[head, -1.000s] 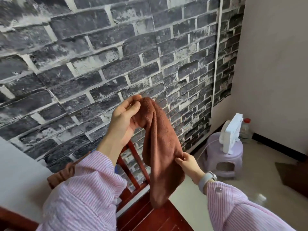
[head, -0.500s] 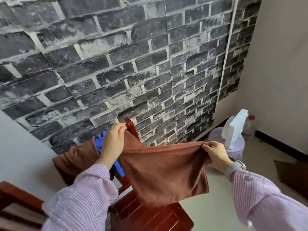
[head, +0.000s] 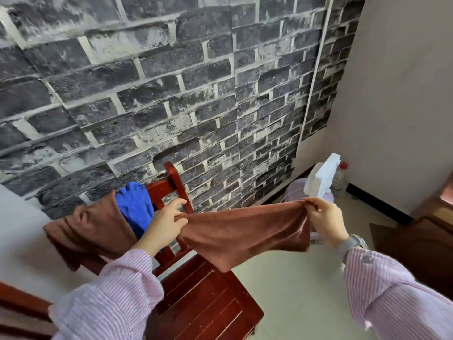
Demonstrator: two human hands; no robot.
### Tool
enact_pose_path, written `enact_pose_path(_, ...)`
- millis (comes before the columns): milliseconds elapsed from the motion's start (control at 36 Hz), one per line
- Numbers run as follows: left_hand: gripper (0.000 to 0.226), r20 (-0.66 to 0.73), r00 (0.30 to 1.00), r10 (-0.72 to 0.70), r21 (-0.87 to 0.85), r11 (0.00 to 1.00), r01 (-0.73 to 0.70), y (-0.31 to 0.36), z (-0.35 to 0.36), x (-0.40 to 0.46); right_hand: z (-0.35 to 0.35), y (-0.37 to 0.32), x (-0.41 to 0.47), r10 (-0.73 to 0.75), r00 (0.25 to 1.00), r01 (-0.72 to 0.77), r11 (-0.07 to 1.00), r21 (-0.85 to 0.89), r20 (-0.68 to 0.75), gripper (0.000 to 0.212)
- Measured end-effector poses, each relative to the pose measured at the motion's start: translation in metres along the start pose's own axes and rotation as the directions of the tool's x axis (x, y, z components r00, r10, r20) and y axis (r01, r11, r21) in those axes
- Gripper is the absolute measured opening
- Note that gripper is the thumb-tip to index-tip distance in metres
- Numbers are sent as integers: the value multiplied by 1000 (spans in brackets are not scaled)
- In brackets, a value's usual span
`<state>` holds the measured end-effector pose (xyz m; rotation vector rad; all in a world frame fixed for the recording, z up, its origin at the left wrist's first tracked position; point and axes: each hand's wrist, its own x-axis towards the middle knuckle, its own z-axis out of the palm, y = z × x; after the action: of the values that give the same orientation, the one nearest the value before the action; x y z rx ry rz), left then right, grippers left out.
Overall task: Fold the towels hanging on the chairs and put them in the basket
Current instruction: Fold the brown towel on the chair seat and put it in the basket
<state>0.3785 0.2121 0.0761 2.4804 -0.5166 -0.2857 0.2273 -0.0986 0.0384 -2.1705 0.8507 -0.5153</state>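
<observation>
A brown towel [head: 242,231] is stretched out in the air above a red wooden chair [head: 203,303]. My left hand [head: 164,224] pinches its left top corner and my right hand [head: 326,219] pinches its right top corner. The towel hangs folded below my hands, with its lower tip over the chair seat. On the chair's backrest hang a second brown towel [head: 90,231] and a blue towel [head: 134,204], just left of my left hand. No basket is in view.
A dark brick-pattern wall [head: 171,94] rises right behind the chair. To the right, a lilac plastic stool [head: 296,192] carries a white device [head: 321,177], with a red-capped bottle [head: 339,177] beside it. Dark wooden furniture [head: 421,241] stands at the far right.
My hands went from holding the towel bunched up high to pulling it wide apart at its top corners and lowering it. The view has tilted down, showing more of the chair.
</observation>
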Motion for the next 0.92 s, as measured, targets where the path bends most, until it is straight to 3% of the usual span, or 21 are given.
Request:
enact_pose_path(83, 18, -147, 989, 22, 8, 1000, -21, 2, 1, 2, -4, -1, 4, 111, 992, -124, 949, 289, 60, 24)
enact_pose_path(167, 6, -205, 979, 26, -7, 1000, -28, -5, 1, 6, -7, 1, 7, 266, 929, -368, 738, 565, 257, 33)
enact_pose_path(250, 9, -203, 974, -98, -260, 965, 43, -13, 4, 9, -9, 2, 9, 308, 852, -520, 584, 623, 423, 34)
enact_pose_path(361, 8, -99, 953, -285, -679, 720, 145, -17, 7, 12, -14, -5, 10, 260, 825, -565, 412, 715, 501, 26)
enact_pose_path(444, 14, -49, 940, -338, -776, 605, 177, -15, 4, 14, -14, -7, 12, 292, 849, -528, 471, 707, 440, 12)
enact_pose_path(500, 15, -40, 943, -331, -783, 596, 176, -14, 3, 15, -13, -5, 14, 313, 861, -506, 458, 730, 401, 13)
enact_pose_path(583, 18, -30, 955, -296, -757, 631, 172, -14, 0, 18, -14, -4, 17, 316, 835, -550, 429, 717, 451, 27)
enact_pose_path(639, 19, -24, 961, -276, -738, 653, 169, -14, -2, 21, -15, -2, 18, 317, 782, -623, 438, 649, 537, 36)
enact_pose_path(778, 32, 44, 987, -157, -679, 719, 145, -13, -9, 19, -12, 8, 17, 379, 567, -798, 473, 373, 731, 47)
enact_pose_path(917, 48, 37, 997, -64, -658, 749, 73, -8, -3, 13, -3, 21, 5, 354, 433, -838, 497, 226, 829, 26)
